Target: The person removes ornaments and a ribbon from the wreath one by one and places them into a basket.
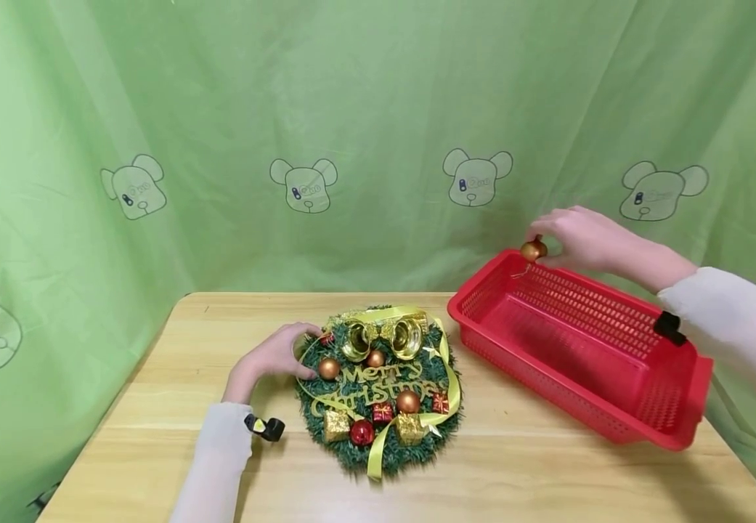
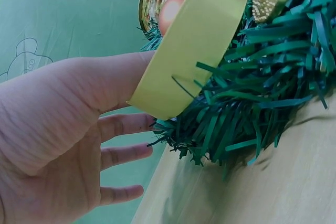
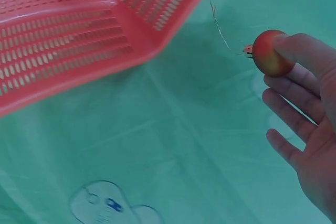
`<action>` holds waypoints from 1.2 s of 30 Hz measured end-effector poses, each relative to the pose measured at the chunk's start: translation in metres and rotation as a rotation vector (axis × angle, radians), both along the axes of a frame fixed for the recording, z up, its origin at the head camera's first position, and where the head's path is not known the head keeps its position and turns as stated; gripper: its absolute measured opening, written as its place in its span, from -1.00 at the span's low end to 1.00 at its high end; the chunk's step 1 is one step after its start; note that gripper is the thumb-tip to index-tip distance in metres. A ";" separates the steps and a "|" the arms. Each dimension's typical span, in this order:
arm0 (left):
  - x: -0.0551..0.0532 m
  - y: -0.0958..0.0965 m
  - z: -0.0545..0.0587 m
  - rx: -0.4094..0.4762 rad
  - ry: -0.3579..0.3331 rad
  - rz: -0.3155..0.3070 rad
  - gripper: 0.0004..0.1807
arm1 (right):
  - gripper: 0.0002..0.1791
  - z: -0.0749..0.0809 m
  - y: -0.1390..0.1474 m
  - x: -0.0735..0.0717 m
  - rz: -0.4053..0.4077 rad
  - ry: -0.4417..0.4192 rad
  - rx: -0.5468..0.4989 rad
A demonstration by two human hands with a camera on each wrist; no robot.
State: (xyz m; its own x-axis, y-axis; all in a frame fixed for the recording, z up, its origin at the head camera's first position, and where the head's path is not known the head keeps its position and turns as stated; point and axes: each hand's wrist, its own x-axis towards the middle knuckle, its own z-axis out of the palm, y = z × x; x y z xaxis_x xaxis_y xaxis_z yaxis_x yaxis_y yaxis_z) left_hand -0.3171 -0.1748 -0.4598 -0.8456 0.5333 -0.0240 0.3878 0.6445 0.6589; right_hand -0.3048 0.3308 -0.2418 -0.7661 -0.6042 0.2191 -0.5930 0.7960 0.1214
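Note:
In the head view, a green Christmas wreath (image 1: 378, 436) lies on the table, with gold bells, small balls, little gift boxes, a yellow ribbon and gold lettering. At its left edge, my left hand (image 1: 279, 352) grips the greenery between thumb and index finger; the thumb tip is hidden behind the ribbon (image 2: 189, 51) in the left wrist view. My right hand (image 1: 583, 236) pinches a copper-coloured Christmas ball (image 3: 273, 53) by thumb and fingertips, its thin hanging string (image 3: 219, 31) dangling. That ball is at the far left corner of the red basket (image 1: 567, 392).
The perforated basket stands at an angle on the right of the wooden table (image 1: 175, 378). A green curtain (image 1: 378, 87) with printed bear heads hangs behind the table. Both wrists carry small black cameras.

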 end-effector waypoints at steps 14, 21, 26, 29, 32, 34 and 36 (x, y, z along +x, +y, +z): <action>0.005 -0.005 -0.001 -0.013 0.017 0.005 -0.09 | -0.69 -0.069 0.027 -0.042 -0.095 -0.059 -0.044; 0.008 -0.004 0.001 -0.014 0.020 -0.003 -0.11 | -0.75 -0.113 0.039 -0.055 0.001 0.073 -0.029; 0.011 -0.003 0.002 -0.014 0.004 0.006 -0.10 | -0.65 -0.139 0.049 -0.060 0.087 0.182 -0.017; 0.011 -0.003 0.002 -0.013 0.015 0.004 -0.10 | -0.60 -0.149 0.050 -0.062 0.130 0.223 -0.002; 0.010 -0.002 0.002 -0.013 0.034 -0.006 -0.10 | -0.60 -0.155 0.051 -0.061 0.123 0.221 0.019; 0.010 -0.002 0.003 -0.010 0.040 -0.011 -0.10 | -0.59 -0.158 0.052 -0.061 0.103 0.208 0.045; 0.009 -0.002 0.004 -0.009 0.039 -0.014 -0.10 | -0.58 -0.162 0.054 -0.061 0.089 0.195 0.077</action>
State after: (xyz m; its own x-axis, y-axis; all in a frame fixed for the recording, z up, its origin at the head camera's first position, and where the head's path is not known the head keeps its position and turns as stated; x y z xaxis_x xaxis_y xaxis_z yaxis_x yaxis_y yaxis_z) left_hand -0.3079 -0.1770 -0.4560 -0.8385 0.5449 0.0044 0.4222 0.6446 0.6373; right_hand -0.3662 0.3846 -0.4034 -0.6566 -0.6882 0.3085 -0.6197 0.7255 0.2996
